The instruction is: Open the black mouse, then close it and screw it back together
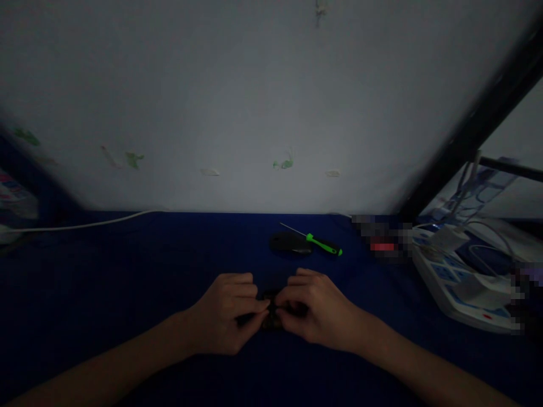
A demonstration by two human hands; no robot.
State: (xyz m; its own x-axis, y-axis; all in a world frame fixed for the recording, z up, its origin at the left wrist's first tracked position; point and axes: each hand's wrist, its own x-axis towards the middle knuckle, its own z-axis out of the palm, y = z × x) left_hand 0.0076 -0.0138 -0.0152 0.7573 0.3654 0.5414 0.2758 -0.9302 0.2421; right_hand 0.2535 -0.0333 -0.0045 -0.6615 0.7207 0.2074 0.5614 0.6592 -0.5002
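Note:
My left hand (227, 311) and my right hand (320, 308) meet over a small dark object (271, 324) on the blue tabletop. Thumb and forefinger of each hand are pinched together at its middle, the fingertips almost touching. The other fingers are curled in. Dim light and my fingers hide what exactly lies in the pinches. Just beyond my hands is a smooth black rounded shell (288, 243), like the cover of a computer mouse. A green and black screwdriver (323, 245) rests against its right side, with its thin shaft pointing back and left.
A white power strip (449, 282) with plugs and cables lies on the right. Left of it is a blurred item with a red patch (383, 247). A white cable (106, 222) runs along the back left, below the pale wall (237, 102). A dark frame (470, 121) slants at the right.

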